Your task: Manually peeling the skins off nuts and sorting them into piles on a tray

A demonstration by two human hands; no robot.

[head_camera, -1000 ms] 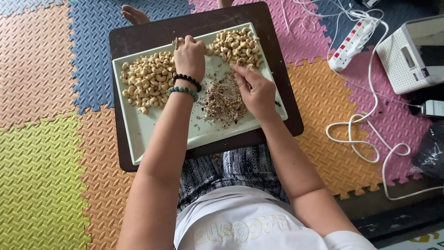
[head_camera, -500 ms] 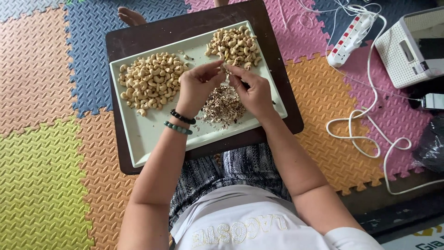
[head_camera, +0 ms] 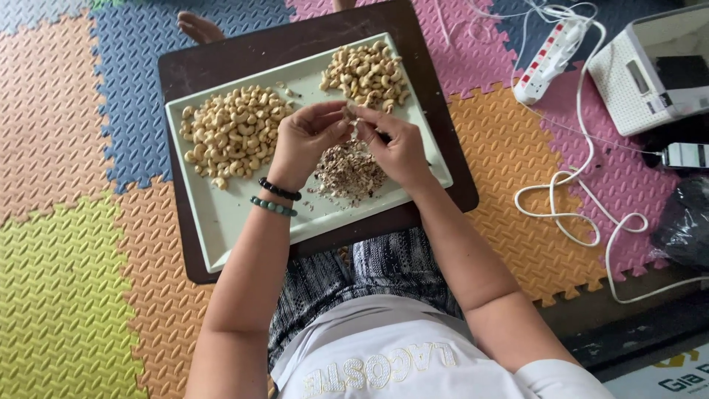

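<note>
Leftmost, a big cashew pile (head_camera: pixel 233 133) lies on the pale green tray (head_camera: pixel 221 222). Beside it, the left hand (head_camera: pixel 306 140) and right hand (head_camera: pixel 395 148) meet fingertip to fingertip, pinching one cashew (head_camera: pixel 351 118) above the husk heap (head_camera: pixel 347 171). Farther right sits a smaller cashew pile (head_camera: pixel 365 74).

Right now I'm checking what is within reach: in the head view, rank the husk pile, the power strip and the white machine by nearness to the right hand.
From the right hand:
1. Husk pile, just beside it on the tray.
2. Power strip, on the mat to the upper right.
3. White machine, far right edge.
</note>
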